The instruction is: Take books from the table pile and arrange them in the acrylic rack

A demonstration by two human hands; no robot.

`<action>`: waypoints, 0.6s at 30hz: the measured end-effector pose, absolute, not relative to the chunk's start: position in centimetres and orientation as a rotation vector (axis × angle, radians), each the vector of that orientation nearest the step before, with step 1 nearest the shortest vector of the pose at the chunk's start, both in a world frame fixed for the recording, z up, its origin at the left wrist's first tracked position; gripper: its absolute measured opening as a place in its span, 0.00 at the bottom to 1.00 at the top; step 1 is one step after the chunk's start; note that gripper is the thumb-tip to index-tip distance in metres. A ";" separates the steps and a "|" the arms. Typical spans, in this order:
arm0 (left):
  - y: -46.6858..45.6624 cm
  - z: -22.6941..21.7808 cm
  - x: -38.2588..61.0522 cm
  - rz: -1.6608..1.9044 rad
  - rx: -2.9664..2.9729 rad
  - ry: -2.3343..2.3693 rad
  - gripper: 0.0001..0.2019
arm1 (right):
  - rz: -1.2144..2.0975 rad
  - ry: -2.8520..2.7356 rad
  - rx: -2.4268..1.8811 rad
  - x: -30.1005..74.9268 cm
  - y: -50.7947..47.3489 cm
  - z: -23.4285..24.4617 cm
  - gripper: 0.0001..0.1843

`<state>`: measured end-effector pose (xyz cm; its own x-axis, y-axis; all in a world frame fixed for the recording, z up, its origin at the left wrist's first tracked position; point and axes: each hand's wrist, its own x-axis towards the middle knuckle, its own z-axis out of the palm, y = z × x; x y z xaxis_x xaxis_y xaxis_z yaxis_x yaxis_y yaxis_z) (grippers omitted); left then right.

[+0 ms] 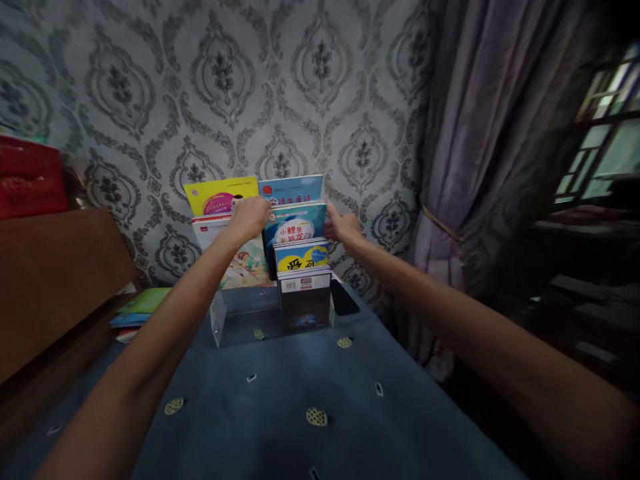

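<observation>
A tiered clear stand [244, 328] on the table holds upright picture books. My left hand [253, 217] is closed at the upper left corner of a teal picture book [296, 221]. At that book's right edge is my right hand [344, 225], thumb up and the other fingers curled, partly hidden. A yellow book [220, 192] and a blue book [293, 188] stand in the back row. Left of the teal book is a white-covered book [245, 267], partly behind my left forearm. In front stand a blue-and-yellow book [301, 259] and a dark book [306, 307].
A blue patterned cloth [280, 407] covers the table, which meets the papered wall [320, 87]. A dark flat object [344, 299] lies right of the stand. To the left are thin green and blue books [143, 303], a brown box [60, 280] and a red bag [30, 177]. A purple curtain [460, 133] hangs right.
</observation>
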<state>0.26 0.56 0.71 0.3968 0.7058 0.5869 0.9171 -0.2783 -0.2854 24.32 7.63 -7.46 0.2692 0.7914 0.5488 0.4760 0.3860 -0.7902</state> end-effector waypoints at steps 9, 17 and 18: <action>2.3 0.5 -0.8 -0.554 -2.130 -1.264 0.16 | 0.272 -1.380 -1.359 24.6 7.5 -9.8 0.34; 3.6 0.3 -1.5 -0.651 -2.189 -1.180 0.16 | 0.157 -1.440 -1.471 24.3 6.7 -9.2 0.30; 3.6 0.3 -1.5 -0.656 -2.194 -1.177 0.16 | 0.132 -1.450 -1.467 24.2 6.7 -9.1 0.29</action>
